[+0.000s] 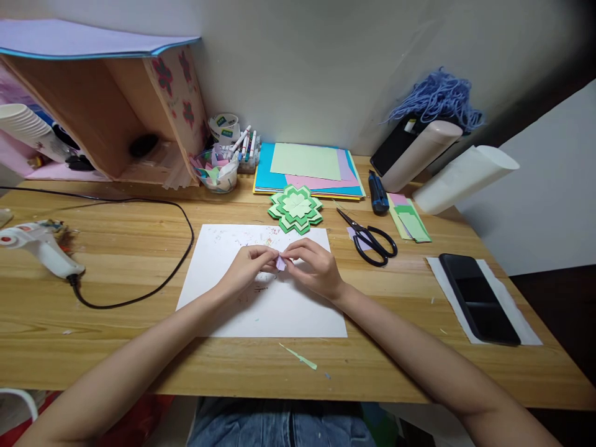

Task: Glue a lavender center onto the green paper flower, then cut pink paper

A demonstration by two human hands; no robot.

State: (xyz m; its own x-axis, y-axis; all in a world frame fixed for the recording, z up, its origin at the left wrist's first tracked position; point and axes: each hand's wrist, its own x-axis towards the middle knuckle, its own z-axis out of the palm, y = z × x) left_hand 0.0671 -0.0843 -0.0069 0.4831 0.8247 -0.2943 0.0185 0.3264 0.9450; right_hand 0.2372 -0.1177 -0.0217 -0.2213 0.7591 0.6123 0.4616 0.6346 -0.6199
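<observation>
A small folded piece of purple paper [280,264] is pinched between my two hands, above a white sheet of paper [307,316]. My left hand [249,267] grips its left side with thumb and fingertips. On the other side, the fingers of my right hand [316,267] are closed on it. Its full shape is partly covered by my fingers. Just beyond the hands lies a layered green paper flower [297,208]. Black-handled scissors [367,239] rest to the right, over a scrap of purple paper.
A white glue gun [41,248] with a black cord [186,261] is on the left. Coloured paper sheets [305,162], a cup of scraps [221,177] and a utility knife [378,192] stand or lie at the back. A phone [477,298] lies right.
</observation>
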